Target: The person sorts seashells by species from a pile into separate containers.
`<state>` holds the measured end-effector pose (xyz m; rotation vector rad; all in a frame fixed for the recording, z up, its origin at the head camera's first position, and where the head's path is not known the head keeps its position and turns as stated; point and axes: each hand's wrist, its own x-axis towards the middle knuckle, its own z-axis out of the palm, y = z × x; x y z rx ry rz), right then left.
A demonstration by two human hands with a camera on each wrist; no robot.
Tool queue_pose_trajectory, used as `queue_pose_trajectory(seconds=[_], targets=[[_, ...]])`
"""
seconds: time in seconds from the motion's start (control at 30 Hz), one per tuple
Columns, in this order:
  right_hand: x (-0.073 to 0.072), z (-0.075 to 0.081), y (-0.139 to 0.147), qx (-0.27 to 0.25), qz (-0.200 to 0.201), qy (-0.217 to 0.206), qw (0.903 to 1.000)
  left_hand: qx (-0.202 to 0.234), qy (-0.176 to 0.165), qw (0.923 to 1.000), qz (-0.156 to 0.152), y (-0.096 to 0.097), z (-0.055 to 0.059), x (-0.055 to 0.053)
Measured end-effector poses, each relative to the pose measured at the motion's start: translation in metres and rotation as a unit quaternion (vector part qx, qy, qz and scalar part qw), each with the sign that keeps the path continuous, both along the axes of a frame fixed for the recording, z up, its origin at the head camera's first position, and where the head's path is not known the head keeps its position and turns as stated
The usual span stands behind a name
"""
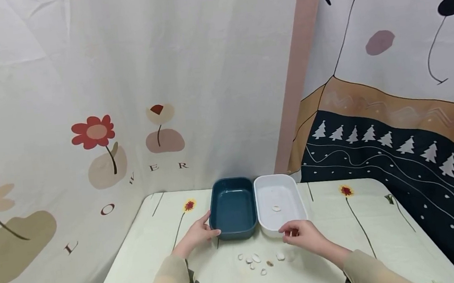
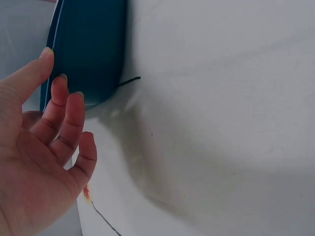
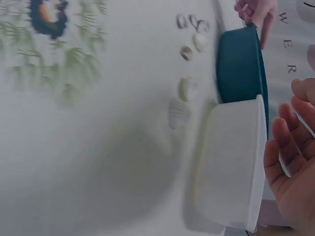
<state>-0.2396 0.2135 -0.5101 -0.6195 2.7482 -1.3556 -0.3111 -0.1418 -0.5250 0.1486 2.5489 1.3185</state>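
My left hand [image 1: 198,236] is at the near left corner of a dark teal rectangular dish [image 1: 233,209]. Its thumb lies by the rim and its other fingers are loosely bent along the side. My right hand [image 1: 301,233] hovers by the near rim of a white rectangular dish [image 1: 281,191], fingers loosely curled, with nothing seen between them in the right wrist view. One pale shell [image 1: 276,208] lies inside the white dish. Several small shells [image 1: 256,258] are scattered on the cloth in front of the dishes, among them a brown shell [image 1: 269,263].
The two dishes stand side by side near the back edge of a table with a pale flowered tablecloth [image 1: 324,209]. A white flower-printed curtain [image 1: 214,92] hangs behind and at the left. A dark tree-patterned cloth [image 1: 375,150] hangs at the right.
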Motion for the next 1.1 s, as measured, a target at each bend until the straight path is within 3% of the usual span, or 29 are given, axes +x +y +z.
queue_pose_trajectory(seconds=[0.23, 0.47, 0.77, 1.1], targets=[[0.012, -0.028, 0.007, -0.016, 0.027, -0.009, 0.9995, 0.005, 0.001, 1.0, -0.003, -0.002, -0.002, 0.0], [0.015, -0.055, 0.016, -0.011, 0.006, -0.034, 0.9994, 0.002, 0.0, 1.0, -0.001, -0.001, 0.002, 0.002], [0.013, -0.064, 0.017, 0.02, -0.01, -0.031, 0.9993, -0.004, -0.001, 1.0, -0.003, 0.0, 0.003, 0.0], [0.014, -0.069, 0.016, 0.026, 0.015, 0.002, 0.9996, 0.011, 0.01, 0.9999, -0.007, -0.002, -0.001, 0.0]])
